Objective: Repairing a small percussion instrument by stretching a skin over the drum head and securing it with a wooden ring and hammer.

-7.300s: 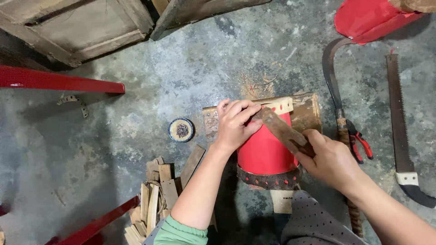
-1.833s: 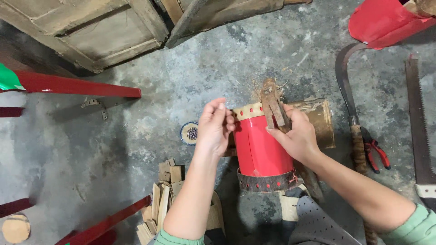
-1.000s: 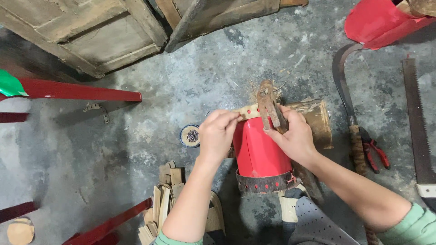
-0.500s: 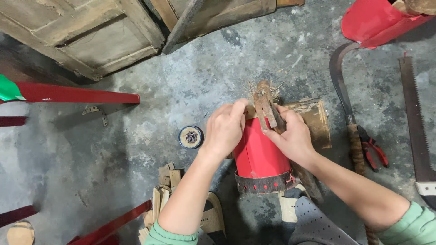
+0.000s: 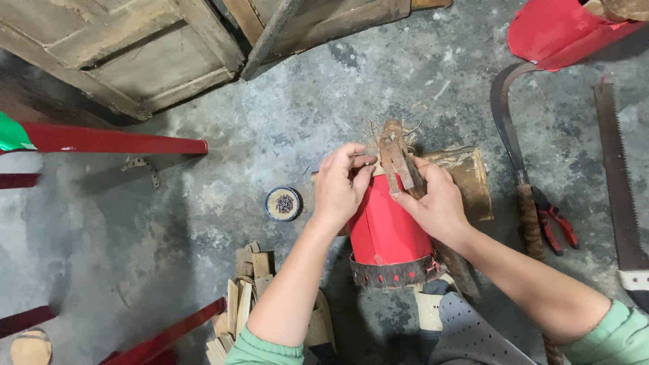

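A red cylinder (image 5: 387,226) with a dark studded band at its near end lies on a wooden block (image 5: 470,179) on the concrete floor. My left hand (image 5: 338,186) rests on the cylinder's far rim, fingers pinched together as if on something small that I cannot make out. My right hand (image 5: 436,199) grips a rough wooden mallet (image 5: 395,159) held upright at the rim, beside the left fingers.
A small round tin of nails (image 5: 283,203) sits left of the cylinder. Wooden slats (image 5: 243,297) are piled near my left elbow. A curved sickle (image 5: 508,125), red-handled pliers (image 5: 558,223) and a hand saw (image 5: 618,182) lie to the right. Red bars (image 5: 115,140) lie at left.
My left hand came from the air left of the cylinder onto its far rim next to the mallet. My right hand and the mallet shifted slightly.
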